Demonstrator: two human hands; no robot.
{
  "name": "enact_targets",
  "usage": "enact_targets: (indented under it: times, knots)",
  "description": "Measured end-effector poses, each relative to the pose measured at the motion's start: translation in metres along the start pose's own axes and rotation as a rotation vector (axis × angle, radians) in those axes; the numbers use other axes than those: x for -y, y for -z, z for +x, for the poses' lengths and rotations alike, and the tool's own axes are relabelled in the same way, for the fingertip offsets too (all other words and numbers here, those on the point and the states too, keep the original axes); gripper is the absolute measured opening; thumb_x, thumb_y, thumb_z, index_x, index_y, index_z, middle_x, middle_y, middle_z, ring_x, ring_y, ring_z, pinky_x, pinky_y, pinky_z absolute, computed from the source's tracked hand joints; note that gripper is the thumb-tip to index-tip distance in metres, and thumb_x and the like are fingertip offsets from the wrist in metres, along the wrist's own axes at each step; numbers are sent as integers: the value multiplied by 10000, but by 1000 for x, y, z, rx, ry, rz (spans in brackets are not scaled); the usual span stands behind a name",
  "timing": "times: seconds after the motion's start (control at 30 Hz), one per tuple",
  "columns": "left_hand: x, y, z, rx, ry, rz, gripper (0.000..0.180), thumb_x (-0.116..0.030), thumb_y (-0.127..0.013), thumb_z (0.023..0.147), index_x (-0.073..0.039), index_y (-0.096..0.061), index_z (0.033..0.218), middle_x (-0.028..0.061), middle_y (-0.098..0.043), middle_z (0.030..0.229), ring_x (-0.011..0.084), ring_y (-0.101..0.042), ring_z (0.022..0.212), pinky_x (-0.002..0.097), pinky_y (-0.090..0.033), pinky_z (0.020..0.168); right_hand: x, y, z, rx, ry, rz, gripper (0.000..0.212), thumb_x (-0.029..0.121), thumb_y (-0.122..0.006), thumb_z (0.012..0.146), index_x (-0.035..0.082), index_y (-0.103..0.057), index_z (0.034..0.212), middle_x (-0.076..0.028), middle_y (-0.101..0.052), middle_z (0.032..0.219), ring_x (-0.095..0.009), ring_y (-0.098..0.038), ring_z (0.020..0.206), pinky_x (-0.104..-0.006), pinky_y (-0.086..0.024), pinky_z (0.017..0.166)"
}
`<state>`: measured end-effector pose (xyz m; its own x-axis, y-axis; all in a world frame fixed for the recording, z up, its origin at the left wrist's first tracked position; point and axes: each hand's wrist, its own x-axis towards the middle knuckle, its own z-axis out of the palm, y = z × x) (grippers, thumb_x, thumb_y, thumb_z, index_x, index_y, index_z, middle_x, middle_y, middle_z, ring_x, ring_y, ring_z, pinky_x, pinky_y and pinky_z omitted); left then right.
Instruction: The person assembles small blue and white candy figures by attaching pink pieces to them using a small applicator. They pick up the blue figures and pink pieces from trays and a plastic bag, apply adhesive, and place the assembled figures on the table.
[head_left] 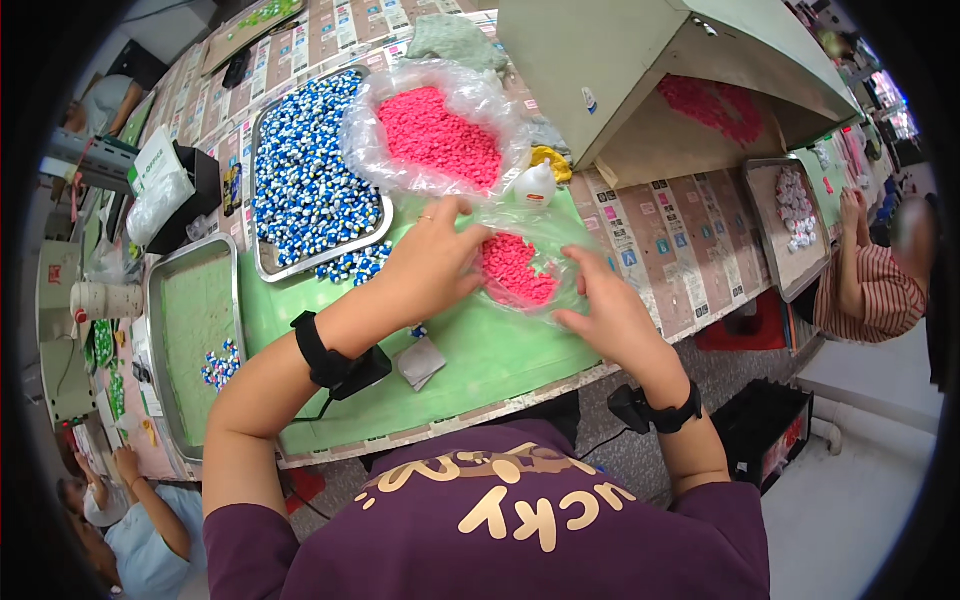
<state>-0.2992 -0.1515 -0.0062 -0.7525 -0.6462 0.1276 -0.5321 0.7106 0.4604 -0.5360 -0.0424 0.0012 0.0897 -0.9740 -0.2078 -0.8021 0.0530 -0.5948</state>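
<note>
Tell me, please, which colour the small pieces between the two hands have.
The small pieces are bright pink; the head view shows them best.

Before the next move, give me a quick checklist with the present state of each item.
1. Left hand at the small clear plastic bag: ok, at its left side; firmness of grip cannot tell.
2. Right hand closed on the bag: not ok, thumb and fingers are spread apart at its right side.
3. Small bright-pink pieces inside that bag: ok, gathered in a heap.
4. Large clear plastic bag open: ok, its pink heap is exposed.
5. Small blue-and-white pieces all inside the rectangular metal tray: not ok, some lie outside its near edge.
</note>
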Motion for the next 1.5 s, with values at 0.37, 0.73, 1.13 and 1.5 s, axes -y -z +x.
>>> enact_targets:
  times: [0.37,0.73,1.13,1.5]
  knots:
    - [12,7,17,255,339,-589,634,39,-692,740,-60,-486,1331,6,-565,1211,117,-551,1039,303,-443,954,-13,-8,7,-531,67,-29,673,236,-771,789,-47,-443,1304,-222,-567,1091,-363,-597,991,-419,-490,845]
    - [14,18,20,237,559,-1101,700,-126,-793,805,-61,-288,1286,157,-594,1019,189,-629,795,313,-526,682,-10,6,16,-452,16,-83,556,228,-768,774,-11,-529,1216,-215,-587,1110,-373,-604,990,-431,-494,844]
    - [36,4,30,240,410,-704,513,-38,-782,781,-45,-422,1147,64,-645,854,100,-596,769,258,-457,652,-30,-2,26,-98,-91,383,376,273,-726,841,-20,-606,1042,-129,-653,792,-238,-674,684,-361,-526,604]
    - [20,30,35,423,365,-785,586,-106,-794,777,1,-537,1293,54,-645,1061,105,-588,909,254,-485,739,-15,4,25,-75,-73,774,260,137,-679,854,-3,-563,1039,-71,-652,864,-156,-650,682,-279,-506,598]
